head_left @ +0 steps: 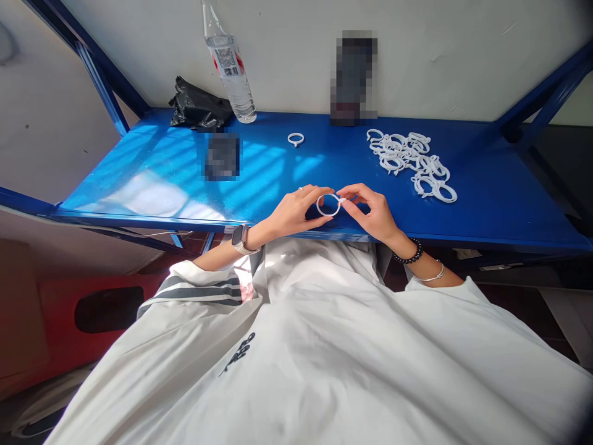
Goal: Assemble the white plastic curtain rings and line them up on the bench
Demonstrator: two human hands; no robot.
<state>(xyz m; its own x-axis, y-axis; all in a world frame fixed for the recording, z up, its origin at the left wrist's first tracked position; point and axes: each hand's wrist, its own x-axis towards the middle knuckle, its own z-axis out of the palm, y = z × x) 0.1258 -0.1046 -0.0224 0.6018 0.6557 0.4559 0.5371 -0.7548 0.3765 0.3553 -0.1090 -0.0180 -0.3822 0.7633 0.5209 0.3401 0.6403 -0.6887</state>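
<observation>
A white plastic curtain ring (325, 214) with a small tab on its right side is held up over the table's front edge. My left hand (294, 211) grips the ring's left side between thumb and fingers. At the tab, my right hand (374, 215) pinches with thumb and fingertips. A single white ring (295, 139) lies by itself farther back on the blue table (319, 170). To the right, several similar white rings (407, 154) are heaped together, some overlapping.
Along the back stand a water bottle (234, 80) and a crumpled black plastic bag (199, 105). A blurred-out dark object (354, 77) leans at the wall; another blurred dark object (222, 156) lies on the left. Blue metal posts (104, 86) frame the table's sides.
</observation>
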